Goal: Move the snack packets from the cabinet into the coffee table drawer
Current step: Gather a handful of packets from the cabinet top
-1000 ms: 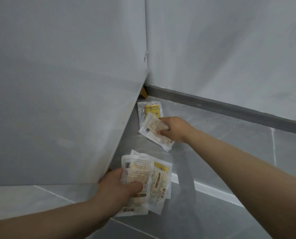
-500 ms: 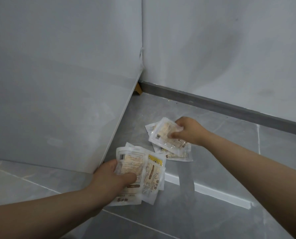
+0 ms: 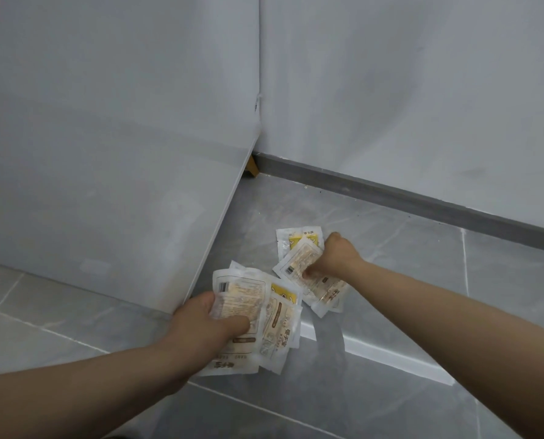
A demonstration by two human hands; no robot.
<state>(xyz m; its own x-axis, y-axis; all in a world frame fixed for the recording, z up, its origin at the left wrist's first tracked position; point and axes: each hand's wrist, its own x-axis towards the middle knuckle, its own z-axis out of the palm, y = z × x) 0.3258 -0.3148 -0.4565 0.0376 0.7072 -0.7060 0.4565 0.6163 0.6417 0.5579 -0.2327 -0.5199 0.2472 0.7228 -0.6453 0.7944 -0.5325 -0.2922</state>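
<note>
Snack packets, seemingly light, floppy and slick, lie fanned in the near left hand under its clamped thumb, while the right hand pinches a second bundle over the floor, and gripping across flat middles looks safest.

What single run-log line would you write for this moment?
left hand: grips snack packet stack | right hand: grips two more packets | below: grey tile floor | drawer: unseen

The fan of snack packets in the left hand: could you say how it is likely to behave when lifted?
Probably floppy: the thin snack packets hang well past the left hand unsupported. Likely light, since a thumb pinch holds several. The glossy film may let the fanned ones slide apart.
</note>
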